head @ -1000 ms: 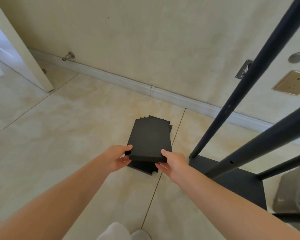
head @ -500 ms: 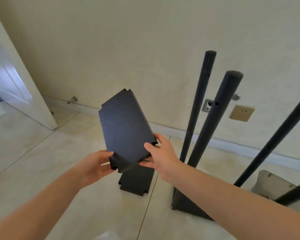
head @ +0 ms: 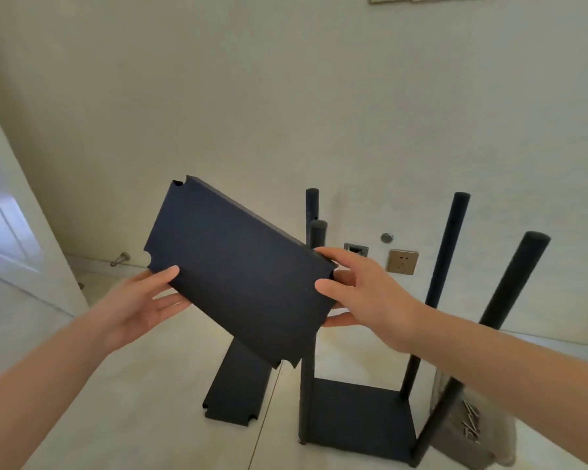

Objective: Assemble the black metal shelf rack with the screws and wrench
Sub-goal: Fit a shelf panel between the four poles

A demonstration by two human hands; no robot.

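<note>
The flat black metal shelf panel with notched corners (head: 238, 276) is now held higher in the air than 0.5 s ago, in front of the cream wall (head: 286, 113). It has also turned: its long sides now slope from upper left to lower right, where before its far end pointed up and away.

The left hand (head: 133, 310) grips the panel's lower-left long edge, thumb on the top face and fingers (head: 170, 301) underneath. The right hand (head: 370, 293) has shifted to the upper-right corner and grips it, thumb on top and fingers curled beneath.

A 2nd black notched shelf panel (head: 235, 391) still lies flat on the pale tiled floor (head: 82, 418), below the held one. Just right of it stands the partly built black rack base (head: 360, 418) with 4 upright black poles (head: 448, 252). The tops of all 4 now show, since the view has tipped up. Silver screws (head: 470, 424) lie on a grey bag (head: 476, 449) beside the rack.
</note>
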